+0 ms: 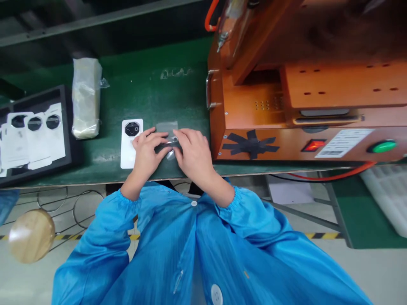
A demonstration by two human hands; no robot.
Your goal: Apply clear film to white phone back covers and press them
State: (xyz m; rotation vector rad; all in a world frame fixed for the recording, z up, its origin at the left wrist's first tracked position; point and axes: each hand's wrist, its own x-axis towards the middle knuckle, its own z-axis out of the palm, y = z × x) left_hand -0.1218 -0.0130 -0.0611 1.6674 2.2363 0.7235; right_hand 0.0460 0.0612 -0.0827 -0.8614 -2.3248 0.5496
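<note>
Just above the green table, both my hands are close together on a small piece of clear plastic film (pixel 167 126) with a shiny edge. My left hand (pixel 146 153) pinches its left side between thumb and fingers. From the other side my right hand (pixel 194 153) grips it with thumb and forefinger. Part of the film is hidden under the fingers, so I cannot tell whether it is a bag or a sheet. Left of my left hand lies a white phone back cover (pixel 127 148) with a black camera ring, its right edge close to my fingers.
On the left stands a black tray (pixel 70 127) with several white covers (pixel 40 142). A wrapped plastic packet (pixel 85 99) lies beside it. An orange machine (pixel 219 106) with a lit red switch (pixel 314 145) and green button (pixel 383 147) fills the right. A round stool (pixel 32 235) is below.
</note>
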